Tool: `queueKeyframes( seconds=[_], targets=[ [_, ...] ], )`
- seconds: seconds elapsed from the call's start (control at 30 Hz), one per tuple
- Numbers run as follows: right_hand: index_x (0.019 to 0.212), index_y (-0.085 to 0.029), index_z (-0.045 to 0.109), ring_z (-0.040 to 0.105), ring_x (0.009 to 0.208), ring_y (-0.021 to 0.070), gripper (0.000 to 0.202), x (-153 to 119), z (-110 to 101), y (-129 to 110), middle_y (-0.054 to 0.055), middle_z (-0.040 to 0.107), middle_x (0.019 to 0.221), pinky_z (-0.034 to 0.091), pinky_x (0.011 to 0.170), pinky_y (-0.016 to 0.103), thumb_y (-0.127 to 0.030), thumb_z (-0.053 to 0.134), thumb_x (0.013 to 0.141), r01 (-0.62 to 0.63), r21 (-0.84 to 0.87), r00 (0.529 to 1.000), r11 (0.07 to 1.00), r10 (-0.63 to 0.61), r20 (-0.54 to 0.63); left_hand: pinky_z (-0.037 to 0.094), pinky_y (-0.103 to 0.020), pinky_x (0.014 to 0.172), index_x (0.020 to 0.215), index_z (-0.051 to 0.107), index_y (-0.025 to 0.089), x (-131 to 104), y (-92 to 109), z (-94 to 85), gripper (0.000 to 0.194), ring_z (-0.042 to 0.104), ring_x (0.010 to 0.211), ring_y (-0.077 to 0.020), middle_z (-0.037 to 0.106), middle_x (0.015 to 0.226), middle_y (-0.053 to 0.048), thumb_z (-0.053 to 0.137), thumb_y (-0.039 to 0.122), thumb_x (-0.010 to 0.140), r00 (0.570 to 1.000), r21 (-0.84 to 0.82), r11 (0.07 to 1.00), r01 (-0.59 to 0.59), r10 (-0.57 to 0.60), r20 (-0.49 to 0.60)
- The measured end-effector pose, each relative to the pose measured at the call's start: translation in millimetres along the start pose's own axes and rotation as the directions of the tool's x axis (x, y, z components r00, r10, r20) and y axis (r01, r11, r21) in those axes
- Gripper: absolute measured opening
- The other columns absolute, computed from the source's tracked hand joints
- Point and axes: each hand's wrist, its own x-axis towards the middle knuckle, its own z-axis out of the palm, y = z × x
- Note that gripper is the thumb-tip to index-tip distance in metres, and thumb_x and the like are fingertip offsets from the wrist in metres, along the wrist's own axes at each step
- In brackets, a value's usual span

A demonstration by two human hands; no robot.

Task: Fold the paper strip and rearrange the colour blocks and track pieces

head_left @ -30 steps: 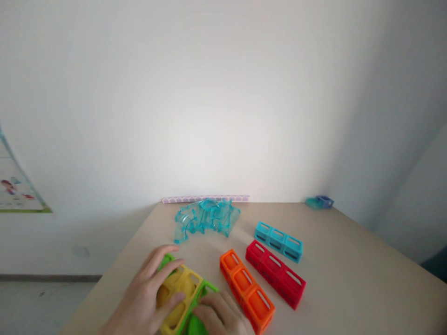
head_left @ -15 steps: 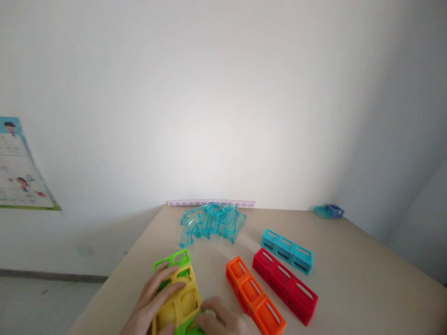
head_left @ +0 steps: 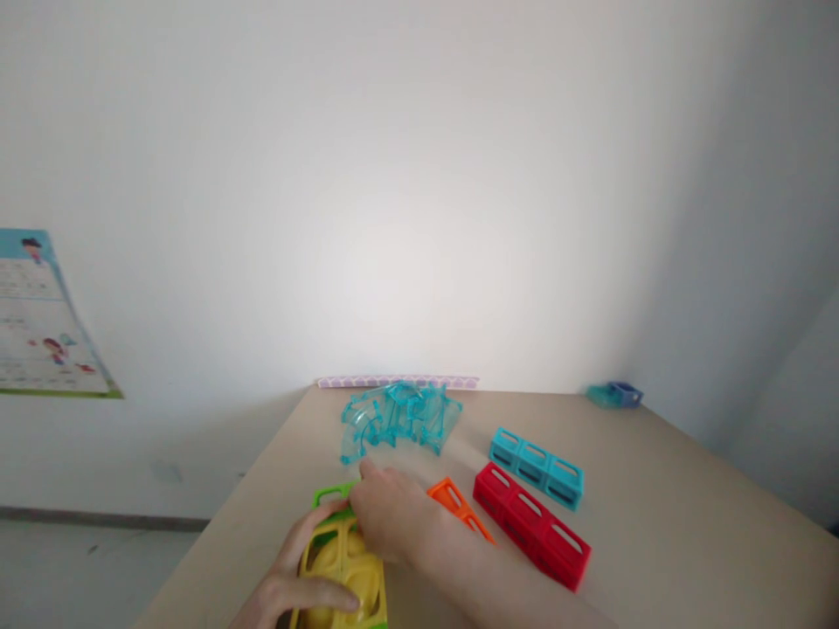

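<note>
Low in the head view, a yellow plastic frame block (head_left: 341, 556) with rounded hollows lies against a green frame piece (head_left: 333, 494), whose far end shows beyond it. My left hand (head_left: 302, 568) is wrapped round the left side of the yellow block, thumb across its top. At the block's far right corner, my right hand (head_left: 386, 507) has its fingers curled over the green and yellow edge; what lies under the fingertips is hidden. My right forearm covers much of an orange three-cell frame block (head_left: 452, 496).
Right of my arm lie a red three-cell block (head_left: 532, 527) and a blue one (head_left: 536, 468). Clear teal track-like pieces (head_left: 401, 418) sit farther back, near a purple patterned strip (head_left: 398, 382) along the wall. A small dark-blue piece (head_left: 626, 395) stands at the far right corner.
My right hand has moved from the block's near end to its far corner, and its forearm now covers part of the orange block. The yellow block has shifted slightly right under my left hand.
</note>
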Motion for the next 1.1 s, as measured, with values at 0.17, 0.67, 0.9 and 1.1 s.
queueKeyframes(
  seconds=[0.17, 0.67, 0.9, 1.1],
  targets=[
    [0.089, -0.014, 0.074, 0.067, 0.078, 0.0213, 0.017, 9, -2, 15, 0.012, 0.069, 0.093, 0.053, 0.064, 0.027, -0.02, 0.06, 0.081, 0.112, -0.002, 0.994, 0.994, -0.112, 0.004, 0.046, -0.05, 0.098, 0.092, 0.077, 0.033, 2, -1, -1.9, 0.034, 0.043, 0.132, -0.033, 0.037, 0.151, 0.0, 0.052, 0.054, 0.081, 0.999, 0.011, 0.999, 0.051, -0.052, 0.006],
    [0.083, -0.015, 0.071, 0.065, 0.073, 0.0167, 0.014, 4, 4, 21, 0.007, 0.067, 0.088, 0.046, 0.058, 0.023, -0.019, 0.057, 0.085, 0.111, -0.051, 0.991, 0.993, -0.114, -0.076, 0.039, -0.046, 0.106, 0.093, 0.077, 0.028, -1, -8, 3.8, 0.032, 0.042, 0.133, -0.0312, 0.033, 0.153, -0.004, 0.057, 0.05, 0.082, 0.997, 0.04, 0.997, 0.065, -0.063, -0.036],
    [0.078, -0.014, 0.07, 0.062, 0.069, 0.0148, 0.014, 8, -14, 40, 0.007, 0.066, 0.088, 0.041, 0.055, 0.022, -0.013, 0.058, 0.083, 0.187, -0.074, 0.979, 0.98, -0.192, -0.066, 0.034, -0.045, 0.109, 0.092, 0.077, 0.025, -1, -15, 2.0, 0.035, 0.038, 0.136, -0.0322, 0.025, 0.157, -0.003, 0.058, 0.052, 0.08, 0.996, 0.058, 0.994, 0.087, -0.088, 0.013],
    [0.086, -0.015, 0.069, 0.06, 0.083, 0.0146, 0.012, -17, -49, 80, 0.007, 0.061, 0.095, 0.043, 0.072, 0.022, -0.014, 0.057, 0.086, 0.091, -0.024, 0.973, 0.996, -0.094, -0.212, 0.03, -0.05, 0.11, 0.095, 0.076, 0.026, -6, -18, 1.4, 0.031, 0.037, 0.137, -0.0322, 0.032, 0.154, -0.005, 0.058, 0.047, 0.081, 0.997, 0.117, 0.99, 0.076, -0.072, -0.04]
  ],
)
